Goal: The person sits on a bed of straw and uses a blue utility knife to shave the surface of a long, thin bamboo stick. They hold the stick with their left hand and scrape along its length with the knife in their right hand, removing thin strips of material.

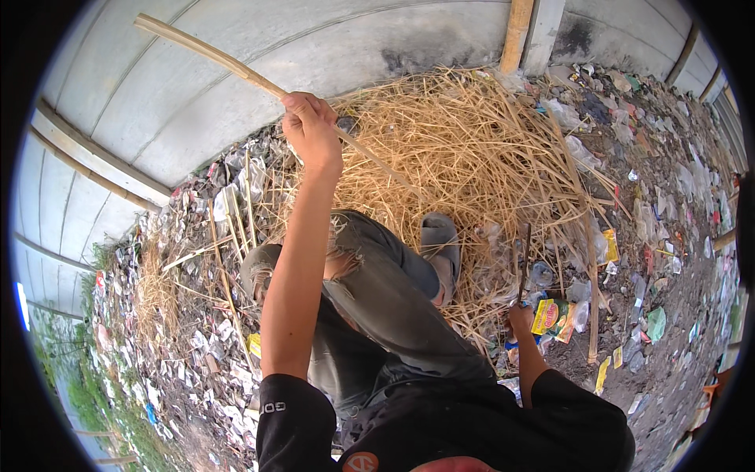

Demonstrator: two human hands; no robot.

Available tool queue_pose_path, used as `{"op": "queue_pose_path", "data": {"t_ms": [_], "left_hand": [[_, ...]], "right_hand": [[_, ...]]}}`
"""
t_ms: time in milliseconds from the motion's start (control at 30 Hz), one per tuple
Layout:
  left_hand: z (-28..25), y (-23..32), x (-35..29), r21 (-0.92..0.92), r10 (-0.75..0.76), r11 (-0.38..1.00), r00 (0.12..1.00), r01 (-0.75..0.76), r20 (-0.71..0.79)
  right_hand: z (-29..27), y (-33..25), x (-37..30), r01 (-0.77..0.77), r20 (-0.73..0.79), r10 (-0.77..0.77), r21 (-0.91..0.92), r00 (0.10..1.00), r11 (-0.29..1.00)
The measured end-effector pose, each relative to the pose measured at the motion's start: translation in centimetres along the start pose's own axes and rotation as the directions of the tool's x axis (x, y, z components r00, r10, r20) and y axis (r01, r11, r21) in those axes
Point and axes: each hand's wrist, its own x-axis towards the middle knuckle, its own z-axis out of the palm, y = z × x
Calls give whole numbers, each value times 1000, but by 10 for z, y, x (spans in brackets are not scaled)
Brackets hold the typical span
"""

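Note:
My left hand (311, 126) is raised in front of me, its fingers wrapped round a long split bamboo strip (208, 53). One end of the strip points up and left toward the wall; the other slants down over the heap of bamboo shavings (464, 149). Low on my right, my right hand (519, 318) is closed round the handle of a long, narrow dark-bladed knife (524, 256), its blade pointing away from me. The blade is apart from the strip. A slipper (440, 240) is on my foot at the near edge of the heap.
A grey panel wall (330, 47) with a bamboo post (517, 35) stands behind the heap. Plastic litter (668, 204) covers the ground on both sides. A yellow and green packet (554, 318) lies beside my right hand. More bamboo strips (224, 271) lie to my left.

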Motion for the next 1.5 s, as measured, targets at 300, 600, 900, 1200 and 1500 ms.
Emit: {"op": "queue_pose_path", "data": {"t_ms": [300,600,900,1200,1500], "left_hand": [[40,-15,0,79,61,995,998,-60,-10],[54,-30,0,127,121,985,993,-118,-15],[48,-27,7,305,150,947,977,-99,-149],[35,-30,9,246,134,965,972,-85,-191],[42,-36,-4,364,159,928,970,-82,-187]], "right_hand": [[40,-113,-104,201,255,-340,447,905,871],[52,-224,-180,586,310,-581,86,753,806],[110,-228,-172,589,-16,-891,756,453,286],[53,-304,-185,498,208,-682,543,701,676],[110,-190,-122,660,189,-687,191,701,727]]}}
